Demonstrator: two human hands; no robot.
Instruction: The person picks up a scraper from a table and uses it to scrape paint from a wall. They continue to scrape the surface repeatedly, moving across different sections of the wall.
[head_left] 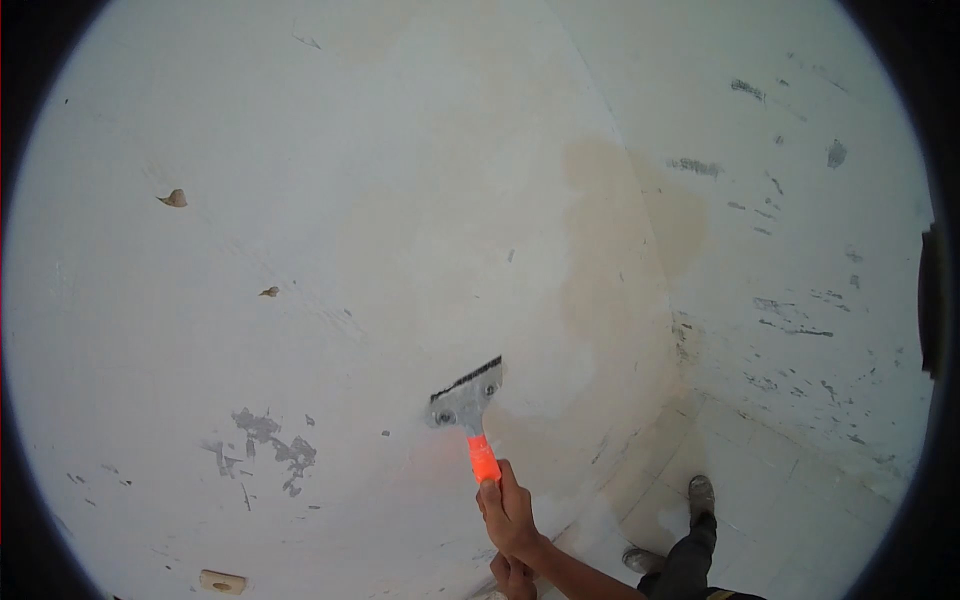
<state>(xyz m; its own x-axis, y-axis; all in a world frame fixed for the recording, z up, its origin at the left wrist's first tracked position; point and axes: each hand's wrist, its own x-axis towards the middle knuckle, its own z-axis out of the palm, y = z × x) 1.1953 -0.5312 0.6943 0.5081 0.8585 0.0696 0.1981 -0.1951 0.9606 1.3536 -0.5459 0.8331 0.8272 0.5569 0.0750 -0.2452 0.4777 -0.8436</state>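
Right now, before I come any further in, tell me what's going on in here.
A person has one hand closed around the orange handle of a wide scraper, its blade held at or close to a pale wall. The other hand is just below, partly hidden, so its grip is unclear. The wall has two small chipped spots, grey patches and tan discoloration. The person's shoes are on the tiled floor.
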